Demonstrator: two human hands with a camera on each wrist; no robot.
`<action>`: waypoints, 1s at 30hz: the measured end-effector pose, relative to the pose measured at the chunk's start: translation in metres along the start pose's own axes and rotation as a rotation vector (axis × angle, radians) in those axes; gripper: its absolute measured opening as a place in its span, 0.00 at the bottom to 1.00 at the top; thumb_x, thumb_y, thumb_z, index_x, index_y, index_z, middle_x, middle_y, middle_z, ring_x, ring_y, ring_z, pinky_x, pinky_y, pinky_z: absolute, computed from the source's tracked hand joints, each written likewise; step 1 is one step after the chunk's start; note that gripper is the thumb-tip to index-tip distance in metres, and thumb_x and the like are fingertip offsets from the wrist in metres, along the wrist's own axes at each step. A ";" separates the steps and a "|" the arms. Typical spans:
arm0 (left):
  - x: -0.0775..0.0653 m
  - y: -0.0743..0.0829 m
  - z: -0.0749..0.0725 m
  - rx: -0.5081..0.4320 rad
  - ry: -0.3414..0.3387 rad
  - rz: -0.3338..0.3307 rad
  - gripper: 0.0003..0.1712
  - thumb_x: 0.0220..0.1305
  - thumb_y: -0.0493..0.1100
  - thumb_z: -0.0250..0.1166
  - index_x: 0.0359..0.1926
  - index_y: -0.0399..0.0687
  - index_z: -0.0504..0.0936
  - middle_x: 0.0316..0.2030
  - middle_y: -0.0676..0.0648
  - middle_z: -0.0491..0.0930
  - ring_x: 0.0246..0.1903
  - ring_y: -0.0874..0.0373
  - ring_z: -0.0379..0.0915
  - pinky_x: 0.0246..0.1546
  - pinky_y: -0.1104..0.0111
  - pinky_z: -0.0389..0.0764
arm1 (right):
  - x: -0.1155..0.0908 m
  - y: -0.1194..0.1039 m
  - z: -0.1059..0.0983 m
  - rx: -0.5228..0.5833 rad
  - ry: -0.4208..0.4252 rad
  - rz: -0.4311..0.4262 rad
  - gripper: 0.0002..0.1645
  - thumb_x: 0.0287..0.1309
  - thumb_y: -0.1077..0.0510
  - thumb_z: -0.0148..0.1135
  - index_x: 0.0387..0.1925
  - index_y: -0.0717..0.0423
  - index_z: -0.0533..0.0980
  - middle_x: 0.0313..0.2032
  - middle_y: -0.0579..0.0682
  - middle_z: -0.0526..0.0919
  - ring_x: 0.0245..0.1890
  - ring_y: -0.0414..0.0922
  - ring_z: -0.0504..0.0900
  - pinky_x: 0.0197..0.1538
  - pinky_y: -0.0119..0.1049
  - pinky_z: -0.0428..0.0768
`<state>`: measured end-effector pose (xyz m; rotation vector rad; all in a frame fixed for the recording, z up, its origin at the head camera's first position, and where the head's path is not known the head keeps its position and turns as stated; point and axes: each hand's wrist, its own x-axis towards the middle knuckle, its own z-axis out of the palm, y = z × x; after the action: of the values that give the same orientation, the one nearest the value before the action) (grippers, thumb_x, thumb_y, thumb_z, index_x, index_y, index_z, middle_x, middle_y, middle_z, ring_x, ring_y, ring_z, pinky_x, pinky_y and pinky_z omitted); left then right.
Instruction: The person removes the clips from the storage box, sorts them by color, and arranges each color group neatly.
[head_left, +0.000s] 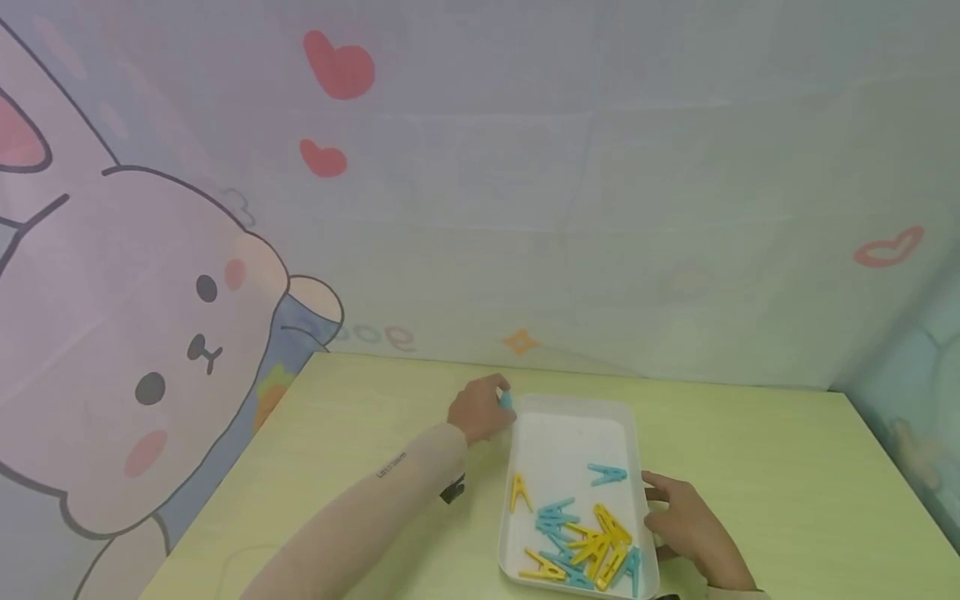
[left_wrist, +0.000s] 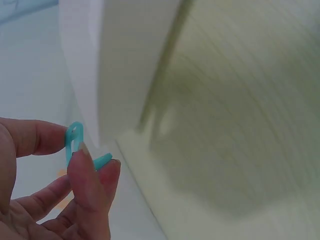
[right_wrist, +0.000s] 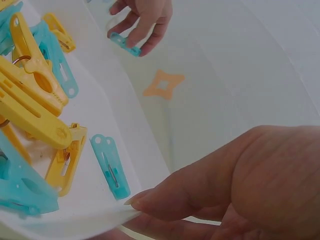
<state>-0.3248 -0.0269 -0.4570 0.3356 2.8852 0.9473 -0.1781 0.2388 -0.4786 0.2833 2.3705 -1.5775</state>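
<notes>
Near the far left corner of a white tray [head_left: 577,429], my left hand [head_left: 480,412] pinches a turquoise clothespin [left_wrist: 74,137] between thumb and fingertips. In the left wrist view the tray wall [left_wrist: 127,65] rises close by, apart from the clothespin. My right hand [head_left: 684,518] holds the tray's right rim, its thumb [right_wrist: 165,197] at the edge and other fingers outside and partly hidden. Several yellow clothespins [head_left: 591,550] and turquoise clothespins lie in a loose pile at the tray's near end. One turquoise clothespin [head_left: 607,474] lies apart by the right wall, and a yellow clothespin [head_left: 519,492] by the left.
The tray stands on a pale yellow-green table [head_left: 765,467]. Behind the table hangs a light cloth backdrop [head_left: 675,208] with hearts and a cartoon rabbit [head_left: 150,317]. The table's back edge runs just beyond the tray's far end.
</notes>
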 end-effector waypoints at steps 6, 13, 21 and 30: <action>0.004 -0.014 0.009 0.069 0.007 -0.001 0.27 0.48 0.44 0.62 0.53 0.45 0.73 0.14 0.52 0.73 0.09 0.60 0.66 0.08 0.72 0.64 | 0.000 0.002 0.000 0.000 -0.003 0.003 0.39 0.46 0.74 0.50 0.64 0.69 0.54 0.56 0.73 0.61 0.34 0.50 0.78 0.26 0.44 0.79; 0.008 -0.023 0.018 0.140 -0.002 0.010 0.26 0.47 0.44 0.64 0.51 0.43 0.75 0.36 0.45 0.78 0.19 0.57 0.71 0.16 0.67 0.71 | 0.000 0.002 0.001 0.016 0.000 -0.002 0.40 0.45 0.74 0.50 0.64 0.69 0.54 0.56 0.73 0.61 0.34 0.51 0.78 0.26 0.44 0.79; 0.013 -0.033 0.029 0.215 -0.001 0.021 0.26 0.45 0.46 0.66 0.49 0.43 0.77 0.42 0.43 0.78 0.28 0.52 0.75 0.21 0.63 0.74 | 0.001 0.003 0.001 0.021 0.003 0.000 0.40 0.44 0.74 0.49 0.64 0.69 0.54 0.56 0.73 0.62 0.34 0.50 0.77 0.25 0.45 0.79; 0.015 -0.034 0.031 0.261 -0.003 0.035 0.25 0.45 0.46 0.65 0.47 0.44 0.78 0.41 0.44 0.79 0.31 0.51 0.76 0.23 0.62 0.75 | 0.003 0.004 0.000 0.010 0.010 -0.009 0.40 0.44 0.74 0.50 0.64 0.69 0.54 0.56 0.73 0.62 0.33 0.50 0.78 0.25 0.44 0.79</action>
<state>-0.3407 -0.0323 -0.5029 0.4070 3.0119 0.5725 -0.1801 0.2401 -0.4830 0.2842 2.3753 -1.5957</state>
